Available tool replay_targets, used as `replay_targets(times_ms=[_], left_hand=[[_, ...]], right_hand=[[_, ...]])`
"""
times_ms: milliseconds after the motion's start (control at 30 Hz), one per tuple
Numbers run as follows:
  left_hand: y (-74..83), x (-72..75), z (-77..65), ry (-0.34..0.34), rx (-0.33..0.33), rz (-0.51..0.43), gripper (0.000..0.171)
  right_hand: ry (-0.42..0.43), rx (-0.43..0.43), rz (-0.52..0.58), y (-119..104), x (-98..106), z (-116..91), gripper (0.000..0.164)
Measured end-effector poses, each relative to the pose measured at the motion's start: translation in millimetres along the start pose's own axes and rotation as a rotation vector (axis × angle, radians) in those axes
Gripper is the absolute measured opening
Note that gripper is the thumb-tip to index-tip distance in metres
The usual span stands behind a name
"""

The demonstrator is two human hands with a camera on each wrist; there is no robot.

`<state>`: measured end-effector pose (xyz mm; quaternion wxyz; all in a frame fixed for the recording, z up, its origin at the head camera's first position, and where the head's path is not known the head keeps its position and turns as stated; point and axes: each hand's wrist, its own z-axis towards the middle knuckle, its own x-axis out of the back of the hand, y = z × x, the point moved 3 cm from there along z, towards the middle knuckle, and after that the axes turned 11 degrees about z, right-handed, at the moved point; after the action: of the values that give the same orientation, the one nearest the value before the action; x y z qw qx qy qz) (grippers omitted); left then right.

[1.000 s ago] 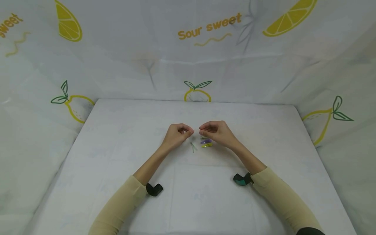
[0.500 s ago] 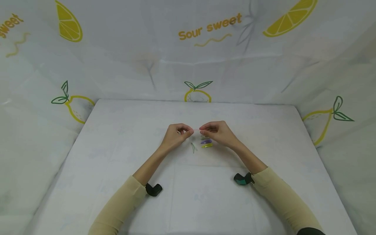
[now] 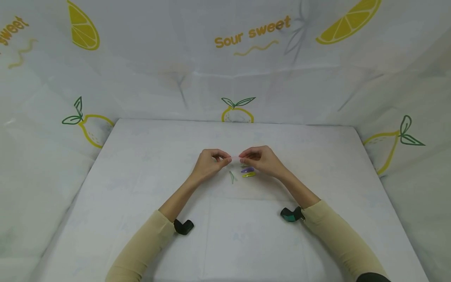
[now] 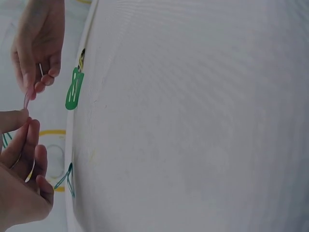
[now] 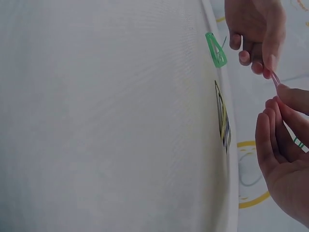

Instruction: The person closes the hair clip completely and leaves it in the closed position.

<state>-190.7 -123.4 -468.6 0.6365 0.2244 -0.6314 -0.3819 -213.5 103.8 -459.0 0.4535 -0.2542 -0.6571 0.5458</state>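
Between my hands stretches a slim pink hair clip [image 5: 275, 79], also seen in the left wrist view. My left hand [image 3: 210, 164] pinches one end between thumb and fingertips. At the other end, my right hand [image 3: 261, 159] pinches it the same way. Both hands are held above the table, fingertips close together. Below them, a green hair clip [image 4: 73, 92] lies on the cloth, spread into a V. Right of it, near my right hand, a purple clip [image 3: 248, 170] and a yellow clip [image 3: 248, 174] lie in a row. Another clip there is partly hidden by that hand.
A white cloth covers the table [image 3: 225, 231]. White curtains printed with lemons [image 3: 237, 114] and lettering hang behind it and on both sides. Small black cameras [image 3: 184, 227] are strapped at both wrists, beside the beige sleeves [image 3: 148, 243].
The pink clip has turned slightly between the fingertips, its thin line now showing wider and pinker. Both hands stay almost in place, and the clips on the table have not moved.
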Motion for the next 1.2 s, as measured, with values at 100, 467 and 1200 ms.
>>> replay_targets(times_ms=[100, 467, 1200], left_hand=[[-1.4, 0.4, 0.4, -0.002, -0.008, 0.024, 0.011], [-4.3, 4.3, 0.1, -0.043, -0.005, 0.098, 0.012], [-11.6, 4.0, 5.3, -0.11, 0.04, 0.197, 0.012]], right_hand=[[0.001, 0.016, -0.021, 1, -1, 1, 0.016], [-0.002, 0.067, -0.081, 1, -4, 7, 0.016], [-0.049, 0.043, -0.119, 6, -8, 18, 0.016]])
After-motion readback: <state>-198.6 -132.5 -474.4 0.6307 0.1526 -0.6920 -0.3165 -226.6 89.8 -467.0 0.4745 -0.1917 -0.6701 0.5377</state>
